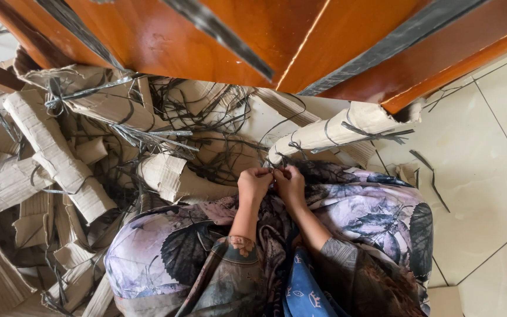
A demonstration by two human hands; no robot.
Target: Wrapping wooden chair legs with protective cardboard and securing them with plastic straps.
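the person sits on the tiled floor (488,176) with a leaf-printed cloth (359,211) over the knees. the left hand (254,183) and right hand (291,183) are pressed close together, fingertips touching, both pinching a thin dark strip (274,170) at the near end of a rolled cardboard tube (330,134). the tube rests just above the lap, slanting up to the right, with more dark strips tied round it. to the left lies a heap of cardboard rolls (48,152) tangled with loose strips. a polished wooden door (265,35) hangs over everything.
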